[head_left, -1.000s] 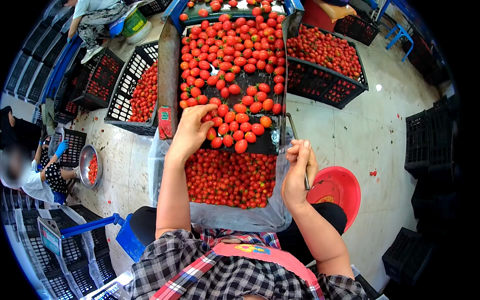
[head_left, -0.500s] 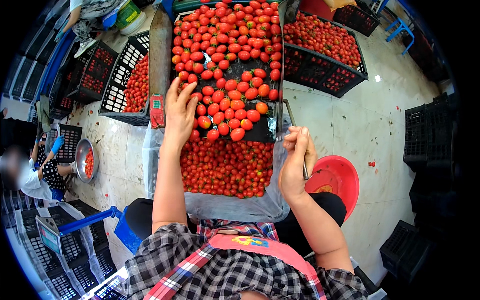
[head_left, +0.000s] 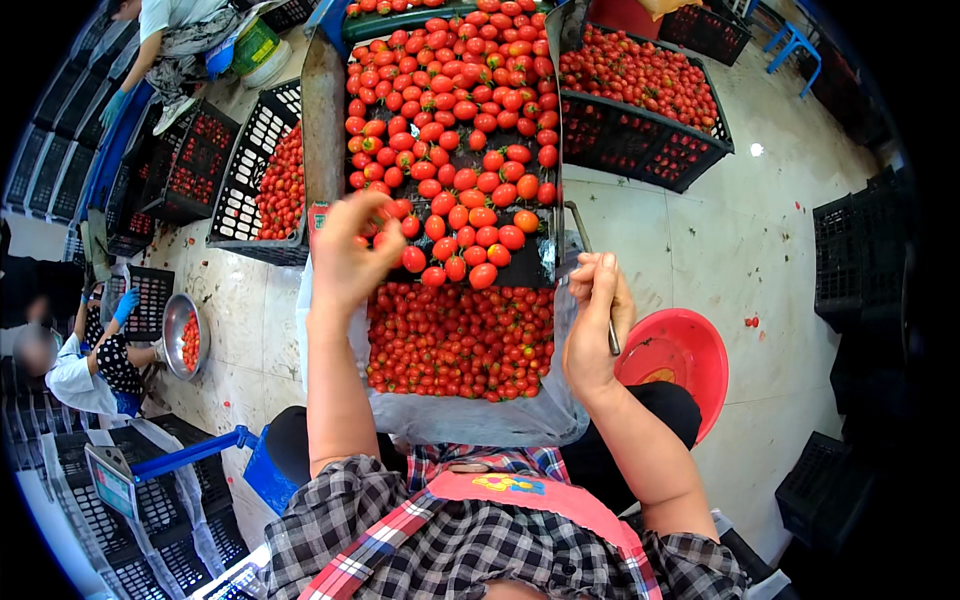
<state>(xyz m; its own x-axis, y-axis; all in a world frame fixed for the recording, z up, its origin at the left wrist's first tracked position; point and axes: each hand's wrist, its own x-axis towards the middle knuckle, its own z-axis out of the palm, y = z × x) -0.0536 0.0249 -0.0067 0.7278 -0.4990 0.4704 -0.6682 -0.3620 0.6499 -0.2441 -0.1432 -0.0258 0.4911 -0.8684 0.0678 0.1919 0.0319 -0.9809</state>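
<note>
Cherry tomatoes (head_left: 450, 110) lie over a sloping dark tray (head_left: 520, 268), crowded at its far end and looser at the near end. My left hand (head_left: 350, 255) is raised at the tray's near left side, fingers curled toward the thumb. Red shows between them, seemingly a cherry tomato, partly hidden by the fingers. At the tray's right side my right hand (head_left: 597, 320) grips a thin bent metal rod (head_left: 583, 232). Below the tray's near edge, a container lined with clear plastic (head_left: 470, 420) in front of me holds many smaller-looking tomatoes (head_left: 460, 345).
Black crates of tomatoes flank the tray, one at left (head_left: 228, 205) and one at right (head_left: 640, 140). A red basin (head_left: 705, 350) sits by my right knee. Leftward are a metal bowl (head_left: 200, 350), a gloved co-worker (head_left: 90, 365) and a screen on a blue arm (head_left: 112, 480).
My left hand has gone from stretched fingers over the tray's left edge to curled fingers slightly nearer me. Tomatoes on the tray have shifted. My right hand keeps its grip on the rod.
</note>
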